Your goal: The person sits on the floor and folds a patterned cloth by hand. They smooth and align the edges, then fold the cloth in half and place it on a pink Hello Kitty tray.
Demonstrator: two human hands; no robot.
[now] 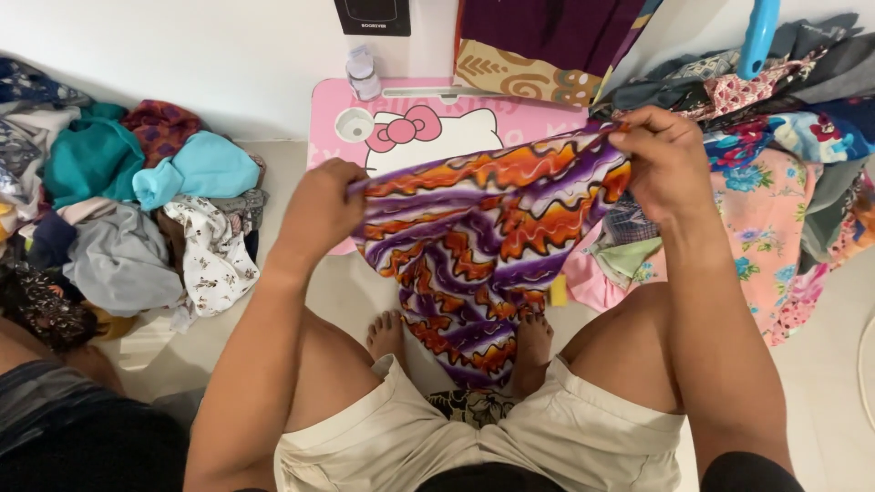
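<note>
Mid-frame, the left hand (319, 205) and right hand (665, 159) each pinch an upper corner of the purple-and-orange wavy-print cloth (483, 246); its hanging end could snag the person's feet (533, 337) below.

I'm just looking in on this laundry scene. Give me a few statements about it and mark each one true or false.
1. Both hands hold the same cloth. True: the left hand and the right hand grip the top edge of the purple and orange patterned cloth.
2. The cloth lies flat on the floor. False: it hangs from the hands, down between the person's knees.
3. A pink table with a cartoon cat face stands behind the cloth. True.
4. The pile of clothes on the person's left is neatly folded. False: it is a loose, crumpled heap.
5. A small bottle stands on the table's far edge, near the wall. True.
</note>
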